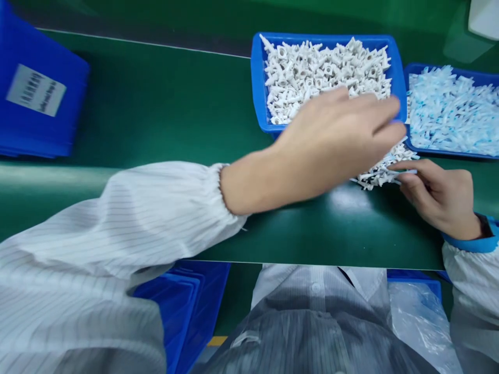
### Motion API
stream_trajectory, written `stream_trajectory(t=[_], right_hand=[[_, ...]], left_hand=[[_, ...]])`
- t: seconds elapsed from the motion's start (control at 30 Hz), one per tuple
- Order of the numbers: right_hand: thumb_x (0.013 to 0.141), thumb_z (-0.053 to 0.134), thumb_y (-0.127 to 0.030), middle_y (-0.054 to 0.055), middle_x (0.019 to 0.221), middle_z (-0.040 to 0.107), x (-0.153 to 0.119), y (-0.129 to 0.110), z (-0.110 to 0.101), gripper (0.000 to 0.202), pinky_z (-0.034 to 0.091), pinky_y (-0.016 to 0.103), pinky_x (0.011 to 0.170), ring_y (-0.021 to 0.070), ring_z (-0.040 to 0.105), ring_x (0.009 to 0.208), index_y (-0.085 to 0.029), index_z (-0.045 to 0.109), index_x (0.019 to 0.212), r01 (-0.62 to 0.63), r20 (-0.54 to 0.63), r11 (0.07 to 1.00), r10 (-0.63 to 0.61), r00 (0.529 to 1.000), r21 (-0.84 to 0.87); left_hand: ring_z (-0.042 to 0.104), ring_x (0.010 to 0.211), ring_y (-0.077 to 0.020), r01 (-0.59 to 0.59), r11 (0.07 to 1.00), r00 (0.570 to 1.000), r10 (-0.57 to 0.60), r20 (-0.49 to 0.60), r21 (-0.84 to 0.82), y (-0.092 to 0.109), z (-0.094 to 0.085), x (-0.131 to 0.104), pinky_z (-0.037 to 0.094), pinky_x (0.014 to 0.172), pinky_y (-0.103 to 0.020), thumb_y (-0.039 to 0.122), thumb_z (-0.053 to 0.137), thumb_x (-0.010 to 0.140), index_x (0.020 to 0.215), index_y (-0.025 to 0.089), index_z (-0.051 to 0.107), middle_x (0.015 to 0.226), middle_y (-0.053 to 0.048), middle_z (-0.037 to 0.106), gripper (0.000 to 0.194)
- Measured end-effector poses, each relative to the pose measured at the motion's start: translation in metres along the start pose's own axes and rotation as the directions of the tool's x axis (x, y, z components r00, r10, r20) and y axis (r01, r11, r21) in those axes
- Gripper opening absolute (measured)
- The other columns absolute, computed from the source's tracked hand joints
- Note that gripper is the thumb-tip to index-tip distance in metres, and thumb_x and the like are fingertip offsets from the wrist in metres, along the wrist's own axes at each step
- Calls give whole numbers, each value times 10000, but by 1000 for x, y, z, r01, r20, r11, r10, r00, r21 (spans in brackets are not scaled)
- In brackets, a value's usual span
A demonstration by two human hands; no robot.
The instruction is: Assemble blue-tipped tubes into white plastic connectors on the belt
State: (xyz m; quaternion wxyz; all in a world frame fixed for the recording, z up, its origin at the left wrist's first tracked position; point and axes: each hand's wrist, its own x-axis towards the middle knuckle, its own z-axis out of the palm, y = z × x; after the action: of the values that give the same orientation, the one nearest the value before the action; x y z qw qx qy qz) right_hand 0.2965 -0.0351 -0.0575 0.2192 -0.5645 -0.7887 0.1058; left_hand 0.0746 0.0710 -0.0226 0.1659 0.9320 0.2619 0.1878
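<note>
Your right hand pinched slim piece behind tabletop front edge, likely for control; left hand loosely curled, contents hidden.

Blue bins, at far left; carry white label with dark bars, small print blurred. Green bench, glossy. More blue containers, below near bench edge, left of centre. Clear plastic film, crumpled, lower right. White object, cut off at upper-right corner.

Matt plastic parts, glossy tabletop
</note>
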Motion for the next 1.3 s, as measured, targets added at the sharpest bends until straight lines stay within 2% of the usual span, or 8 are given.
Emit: stream_trajectory(t=[0.1,0.2,0.33,0.43,0.7,0.87,1.03,1.3], right_hand=[[1061,502,-394,-1,568,567,3,2,2,406,382,281,574,118,516,502,-101,660,1294,-168,-61,984,172,983,67],[1045,523,-460,-25,550,471,5,1,2,472,370,303,551,132,441,509,-144,613,1384,-313,-91,849,384,919,426],[1027,546,-444,-48,563,337,10,-4,-4,350,232,262,431,116,261,489,-194,637,1254,-409,233,401,419,878,820],[1062,425,-420,-16,650,372,13,-8,-7,328,267,249,441,107,274,527,-182,648,1025,-506,430,292,287,856,812],[971,458,-214,41,801,525,15,-10,4,190,443,261,581,125,477,667,-156,628,908,-590,592,280,90,801,757],[989,589,-349,62,867,621,12,-11,10,212,390,226,515,88,463,610,-144,639,1001,-589,614,336,38,788,735],[1004,604,-429,41,821,653,13,-12,13,299,279,219,436,50,372,494,-139,629,1075,-553,587,316,-14,810,771],[936,660,-579,-62,521,470,12,-8,12,467,205,212,423,42,303,402,-160,560,758,-518,542,279,-7,841,808]], left_hand=[[576,1190,-327,21,951,999,-32,32,309,-23,-11,14,472,959,-461,249,572,979,1212,84,640,1210,-128,604,293],[547,1206,-376,89,924,993,-113,42,373,-46,-6,22,478,960,-508,228,664,941,1306,74,604,1295,-177,553,401],[529,1127,-276,48,952,996,-70,64,301,-65,5,27,457,965,-460,213,646,957,1235,114,653,1244,-126,535,295],[505,1086,-234,7,968,996,-28,79,250,-70,7,31,448,974,-465,150,627,948,1157,91,675,1197,-114,541,222],[548,1198,-317,115,952,985,-146,90,285,-56,-6,36,430,1018,-512,101,599,950,1150,73,615,1234,-137,566,202],[618,1132,-280,167,936,980,-193,54,310,-31,-21,27,447,993,-475,130,506,979,1238,38,539,1195,-130,597,277],[646,1071,-247,10,972,1000,-4,-27,233,-11,-18,17,478,917,-420,83,339,878,1214,96,548,1127,-99,597,396],[637,959,-158,-123,981,988,135,-75,147,-11,-6,7,442,823,-315,209,275,952,1117,115,647,1092,-64,598,418]])
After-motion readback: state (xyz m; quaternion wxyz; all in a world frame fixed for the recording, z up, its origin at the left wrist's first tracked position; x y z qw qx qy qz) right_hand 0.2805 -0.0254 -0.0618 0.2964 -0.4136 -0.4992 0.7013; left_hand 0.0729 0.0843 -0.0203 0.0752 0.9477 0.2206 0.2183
